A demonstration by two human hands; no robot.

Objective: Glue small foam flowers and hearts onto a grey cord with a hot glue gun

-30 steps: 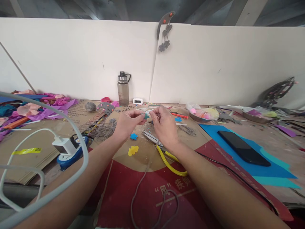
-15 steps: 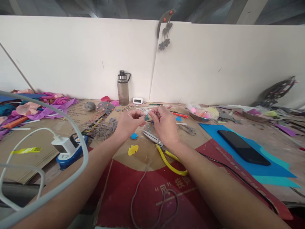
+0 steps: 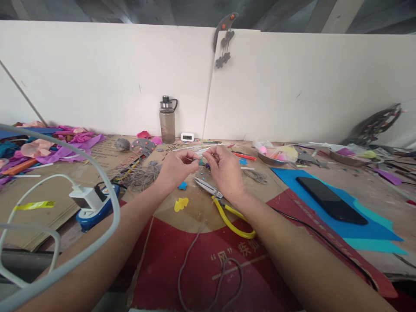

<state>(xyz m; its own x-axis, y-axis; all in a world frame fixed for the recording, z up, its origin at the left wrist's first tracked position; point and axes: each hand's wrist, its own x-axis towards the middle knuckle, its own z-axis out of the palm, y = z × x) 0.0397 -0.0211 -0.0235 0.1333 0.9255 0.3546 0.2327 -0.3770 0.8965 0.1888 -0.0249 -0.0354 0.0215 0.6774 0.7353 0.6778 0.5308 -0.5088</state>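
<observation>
At the middle of the worktable, above the tan and red printed cardboard sheet (image 3: 195,264), we record:

1. Left hand (image 3: 175,167): raised just off the sheet, thumb and forefinger pinched together on the left edge of a small teal cut-out piece (image 3: 201,161).
2. Right hand (image 3: 224,171): raised opposite, fingertips closed on the right edge of the same piece. The piece sits between the two hands and is clear of the table. It is too small for us to tell its shape.
3. Yellow-handled metal snips (image 3: 224,208): lying flat under the right wrist, blades pointing away from us.
4. Blue flower-shaped cut-out (image 3: 182,185) and yellow cut-out shape (image 3: 181,203): lying on the cardboard just below the left hand, near each other but apart.
5. Grey cord (image 3: 191,260): looped loosely across the red print between our forearms.
6. Tangle of grey yarn (image 3: 139,175): left of the left hand.
7. Smoky plastic water bottle with a steel cap (image 3: 168,119): upright against the white back panel, with a small white digital clock (image 3: 187,137) just beside it.
8. Black phone (image 3: 331,200): face up on a blue foam sheet (image 3: 373,229), well to the right.
9. White charger plug (image 3: 85,197): seated in a blue power strip (image 3: 97,214) at the left.
</observation>
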